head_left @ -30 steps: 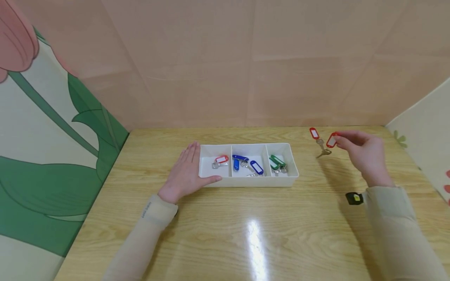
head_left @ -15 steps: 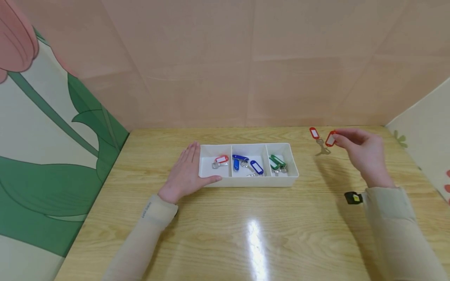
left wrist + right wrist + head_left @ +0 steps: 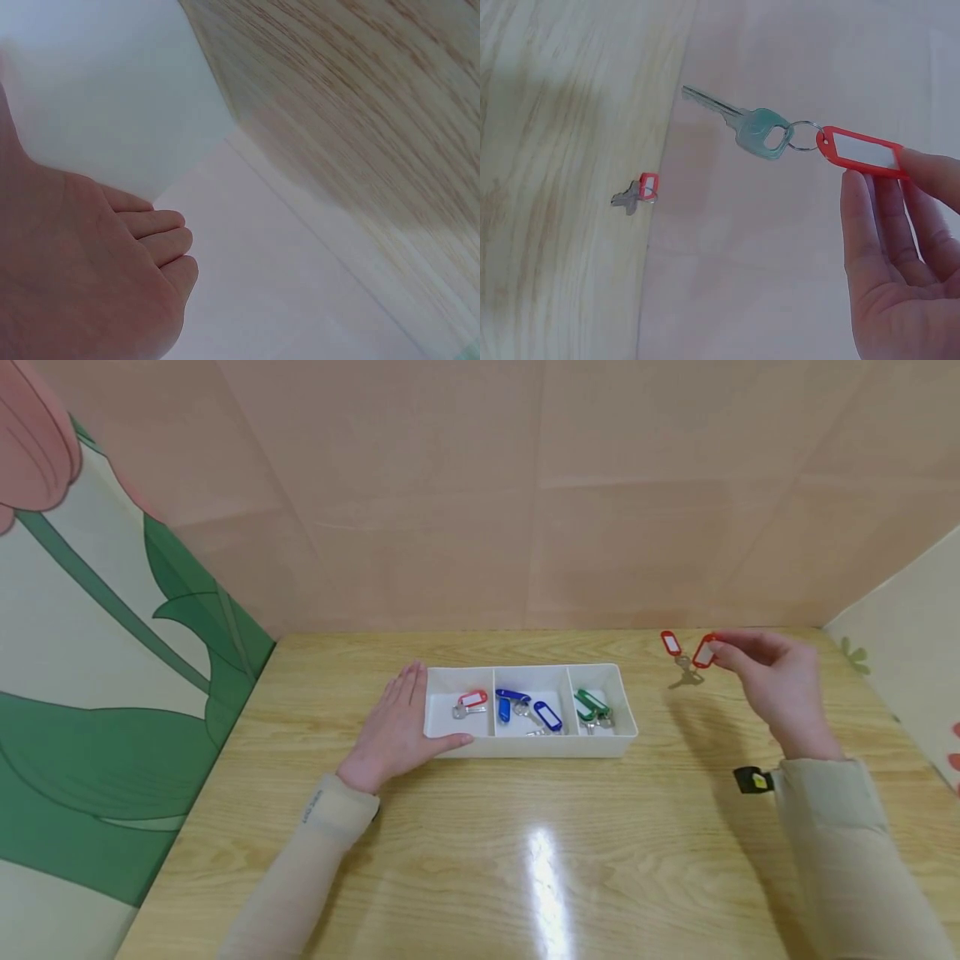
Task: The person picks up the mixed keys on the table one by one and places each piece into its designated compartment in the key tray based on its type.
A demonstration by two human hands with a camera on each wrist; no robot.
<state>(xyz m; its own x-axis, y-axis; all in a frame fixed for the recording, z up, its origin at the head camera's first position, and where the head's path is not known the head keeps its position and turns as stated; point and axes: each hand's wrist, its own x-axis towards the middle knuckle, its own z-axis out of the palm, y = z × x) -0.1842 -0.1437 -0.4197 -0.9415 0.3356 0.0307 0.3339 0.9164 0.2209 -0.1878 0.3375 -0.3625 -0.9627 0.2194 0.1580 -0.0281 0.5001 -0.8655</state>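
Observation:
My right hand (image 3: 780, 693) pinches a red key tag (image 3: 704, 652) between thumb and fingers, above the table's far right part. From its ring hangs a silver key (image 3: 763, 133), seen whole in the right wrist view. A second red-tagged key (image 3: 671, 643) lies on the wood just left of it. Straight-fingered, my left hand (image 3: 401, 722) rests against the left end of a white three-part box (image 3: 536, 747), its thumb along the front wall. Inside are a red-tagged key (image 3: 472, 700) at left, several blue-tagged keys (image 3: 548, 717) in the middle and green-tagged keys (image 3: 592, 702) at right.
The wooden table (image 3: 450, 860) meets a pinkish covered wall (image 3: 480, 527) behind the box. A panel with painted green leaves (image 3: 97, 760) stands at the left, and a pale panel (image 3: 915, 652) at the right.
My right hand has risen slightly with the red key tag, and the tag has shifted up a little in the head view. The left hand and the box stay put.

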